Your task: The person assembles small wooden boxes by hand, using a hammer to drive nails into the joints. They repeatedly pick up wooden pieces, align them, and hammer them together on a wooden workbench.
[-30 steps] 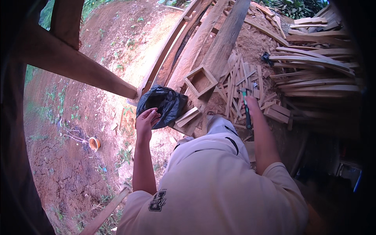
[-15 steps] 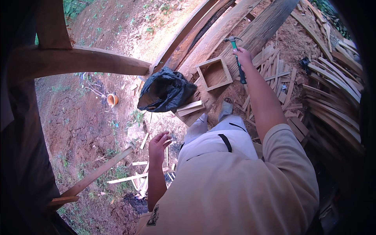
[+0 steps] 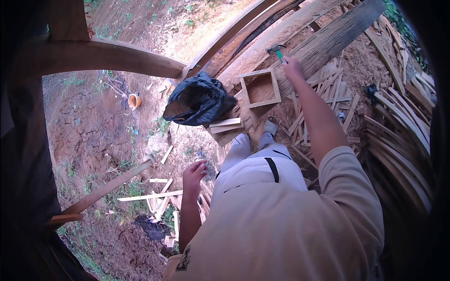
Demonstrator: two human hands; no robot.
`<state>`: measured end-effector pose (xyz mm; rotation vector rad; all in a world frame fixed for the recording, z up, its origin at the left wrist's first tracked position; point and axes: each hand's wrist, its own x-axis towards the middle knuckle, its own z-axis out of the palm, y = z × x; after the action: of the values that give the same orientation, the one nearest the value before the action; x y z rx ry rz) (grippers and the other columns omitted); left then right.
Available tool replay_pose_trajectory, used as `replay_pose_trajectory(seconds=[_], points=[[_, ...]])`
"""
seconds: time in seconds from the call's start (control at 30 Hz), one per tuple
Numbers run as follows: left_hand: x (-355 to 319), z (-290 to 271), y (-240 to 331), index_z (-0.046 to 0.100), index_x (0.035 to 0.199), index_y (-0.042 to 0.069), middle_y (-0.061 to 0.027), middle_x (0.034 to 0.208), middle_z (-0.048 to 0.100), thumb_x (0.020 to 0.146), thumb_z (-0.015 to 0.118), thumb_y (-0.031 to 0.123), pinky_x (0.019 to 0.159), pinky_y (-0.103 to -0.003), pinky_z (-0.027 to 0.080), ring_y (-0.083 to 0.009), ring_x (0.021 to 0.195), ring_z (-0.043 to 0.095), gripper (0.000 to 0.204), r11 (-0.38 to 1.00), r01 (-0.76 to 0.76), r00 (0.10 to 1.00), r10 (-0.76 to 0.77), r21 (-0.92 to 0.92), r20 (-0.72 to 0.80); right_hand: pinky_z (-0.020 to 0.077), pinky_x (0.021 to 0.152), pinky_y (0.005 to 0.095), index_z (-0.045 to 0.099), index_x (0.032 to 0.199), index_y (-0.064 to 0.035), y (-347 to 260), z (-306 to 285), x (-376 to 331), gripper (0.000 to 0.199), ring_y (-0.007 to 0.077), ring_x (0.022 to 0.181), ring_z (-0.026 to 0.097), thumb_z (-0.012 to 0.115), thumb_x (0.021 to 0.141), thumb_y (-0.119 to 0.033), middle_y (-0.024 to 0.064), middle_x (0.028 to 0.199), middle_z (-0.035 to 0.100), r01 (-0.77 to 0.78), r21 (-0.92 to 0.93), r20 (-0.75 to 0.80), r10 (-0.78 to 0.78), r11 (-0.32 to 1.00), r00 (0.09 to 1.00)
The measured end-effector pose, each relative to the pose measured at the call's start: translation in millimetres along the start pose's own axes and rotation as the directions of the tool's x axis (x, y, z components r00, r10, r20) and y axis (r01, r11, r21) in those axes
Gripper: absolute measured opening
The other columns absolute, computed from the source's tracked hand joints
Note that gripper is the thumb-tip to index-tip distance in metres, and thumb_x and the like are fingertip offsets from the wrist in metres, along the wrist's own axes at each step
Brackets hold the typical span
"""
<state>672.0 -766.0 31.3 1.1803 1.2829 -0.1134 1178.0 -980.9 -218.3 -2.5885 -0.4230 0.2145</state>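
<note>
The right hand point(image 3: 293, 68) is stretched out far ahead, fingers clenched round the green handle of a small steel-headed hammer point(image 3: 277, 50), whose head is raised over a long weathered grey plank point(image 3: 337, 35). The left hand point(image 3: 193, 174) hangs low beside the thigh, fingers loosely curled; it seems to hold nothing, though the palm faces away and the view is too small to be sure.

Just beside the hammer, to its left and a little nearer the person, lies a square open frame of pale wooden strips point(image 3: 260, 88), resting on a broad pale board that runs up and away. Left of the frame sits a crumpled black plastic bag point(image 3: 198, 98), touching a few short pale offcuts stacked just below it point(image 3: 225, 125).

Under the outstretched right arm, thin pale wooden slats point(image 3: 328, 91) lie scattered on the reddish soil, and a larger heap of long slats point(image 3: 398, 136) curves along the right edge. The person's grey shoe point(image 3: 269, 125) stands near the offcuts.

Near the left hand, more loose pale sticks point(image 3: 157, 196) lie on the grass. Well apart, on the bare red earth to the left, stands a small orange pot point(image 3: 134, 100), below a thick curved timber beam point(image 3: 103, 56).
</note>
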Motion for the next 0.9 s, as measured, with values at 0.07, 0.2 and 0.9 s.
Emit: replay_pose_trajectory(seconds=[0.07, 0.2, 0.9], points=[[2.0, 4.6, -3.8, 0.072, 0.123, 0.001, -0.0047, 0.102, 0.071, 0.102, 0.064, 0.012, 0.082, -0.027, 0.054, -0.0116, 0.097, 0.066, 0.024, 1.0, -0.003, 1.0, 0.003, -0.001, 0.013, 0.0519, 0.094, 0.0484, 0.074, 0.117, -0.0093, -0.1, -7.0, -13.6, 0.029, 0.0384, 0.104, 0.066, 0.07, 0.089, -0.015, 0.0187, 0.107, 0.07, -0.036, 0.101, 0.076, 0.028, 0.994, 0.997], [8.7, 15.8, -9.1, 0.072, 0.123, 0.001, -0.0044, 0.103, 0.071, 0.102, 0.064, 0.012, 0.081, -0.027, 0.054, -0.0116, 0.098, 0.066, 0.024, 0.999, -0.037, 0.999, 0.038, -0.007, 0.031, 0.051, 0.096, 0.0476, 0.07, 0.121, -0.0056, -13.8, -28.2, -73.3, 0.03, 0.0367, 0.107, 0.064, 0.066, 0.092, -0.012, 0.0189, 0.113, 0.066, -0.042, 0.334, -0.151, 0.097, 0.942, 0.984], [144.2, 182.4, 26.4, 0.078, 0.112, 0.001, -0.0048, 0.096, 0.078, 0.097, 0.072, 0.013, 0.073, -0.026, 0.055, -0.01, 0.084, 0.071, 0.02, 0.936, -0.321, 0.912, 0.346, -0.144, 0.219, 0.0471, 0.097, 0.0467, 0.065, 0.119, -0.0015, -104.7, -83.6, -195.0, 0.032, 0.0367, 0.11, 0.061, 0.071, 0.088, -0.009, 0.0172, 0.114, 0.064, 0.393, 0.185, 0.247, -0.43, 0.901, 0.868]])
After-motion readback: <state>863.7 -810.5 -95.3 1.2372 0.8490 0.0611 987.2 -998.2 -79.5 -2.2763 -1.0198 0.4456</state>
